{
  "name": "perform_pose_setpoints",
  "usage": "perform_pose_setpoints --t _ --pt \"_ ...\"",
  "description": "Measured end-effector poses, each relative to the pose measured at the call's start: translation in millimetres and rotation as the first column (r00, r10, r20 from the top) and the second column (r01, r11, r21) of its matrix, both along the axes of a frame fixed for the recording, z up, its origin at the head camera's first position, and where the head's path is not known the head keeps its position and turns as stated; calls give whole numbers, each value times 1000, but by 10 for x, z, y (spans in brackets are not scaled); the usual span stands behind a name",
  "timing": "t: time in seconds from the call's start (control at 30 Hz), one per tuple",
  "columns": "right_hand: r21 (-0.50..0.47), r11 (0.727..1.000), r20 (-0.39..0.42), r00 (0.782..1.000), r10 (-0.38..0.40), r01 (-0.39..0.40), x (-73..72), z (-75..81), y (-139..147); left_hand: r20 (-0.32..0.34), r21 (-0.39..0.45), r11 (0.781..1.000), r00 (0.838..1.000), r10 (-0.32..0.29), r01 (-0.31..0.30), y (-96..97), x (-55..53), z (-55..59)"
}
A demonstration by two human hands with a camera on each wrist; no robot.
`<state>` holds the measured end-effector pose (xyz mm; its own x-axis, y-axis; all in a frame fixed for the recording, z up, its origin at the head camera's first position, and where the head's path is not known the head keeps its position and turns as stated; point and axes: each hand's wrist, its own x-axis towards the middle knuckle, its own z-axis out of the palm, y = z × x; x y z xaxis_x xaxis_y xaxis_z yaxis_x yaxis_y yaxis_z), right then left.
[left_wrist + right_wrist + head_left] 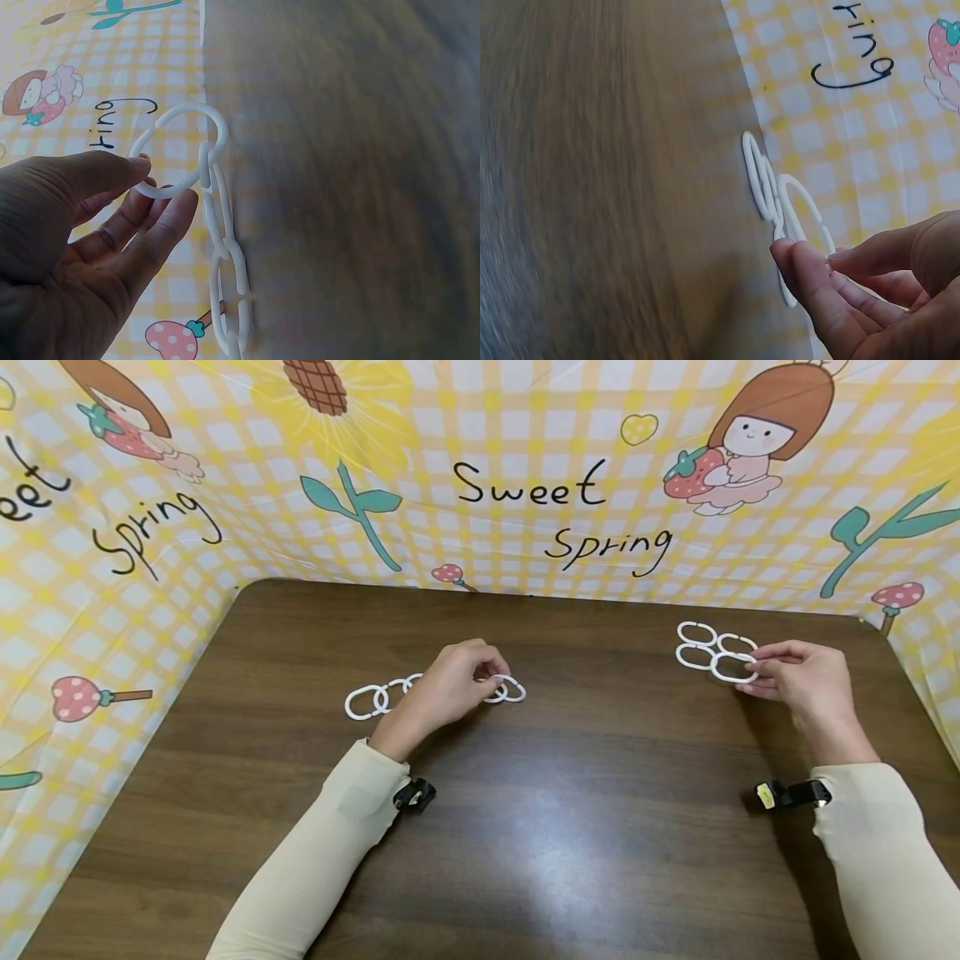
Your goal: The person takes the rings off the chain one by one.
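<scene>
My left hand point(453, 687) pinches the end ring point(222, 139) of a chain of white plastic rings, thumb on one side and fingertips on the other. That ring is raised on edge in the left wrist view, and the linked chain point(241, 270) trails from it along the table. In the head view the hand hides the chain's middle. My right hand point(817, 693) pinches a white ring point(789, 180) between thumb and fingers at the back right of the table. Several other loose white rings point(678, 656) lie right beside it, close together.
The brown wooden table point(570, 777) has a checked yellow-and-white printed cloth point(510, 518) standing along its back and sides. A black wrist strap with a small device point(415, 794) is on the left sleeve, and another strap point(810, 792) on the right.
</scene>
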<state>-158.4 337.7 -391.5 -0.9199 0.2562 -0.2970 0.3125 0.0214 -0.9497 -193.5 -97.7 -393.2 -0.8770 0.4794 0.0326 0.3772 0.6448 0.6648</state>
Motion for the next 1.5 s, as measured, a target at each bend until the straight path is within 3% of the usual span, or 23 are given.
perform_pose_setpoints --t 0.63,0.97,1.13,1.5 --pt "165 986 98 995 -26 9 -46 -125 133 12 12 1000 1000 12 -12 -16 18 18" --pt "334 942 131 991 -17 -28 -80 -156 112 14 8 1000 1000 13 -13 -22 24 20" --pt "342 939 136 991 -22 -26 -95 -152 102 12 8 1000 1000 11 -11 -24 21 15" --pt "276 961 127 991 -30 -6 -104 -129 94 -1 1 1000 1000 -1 1 -27 14 22"
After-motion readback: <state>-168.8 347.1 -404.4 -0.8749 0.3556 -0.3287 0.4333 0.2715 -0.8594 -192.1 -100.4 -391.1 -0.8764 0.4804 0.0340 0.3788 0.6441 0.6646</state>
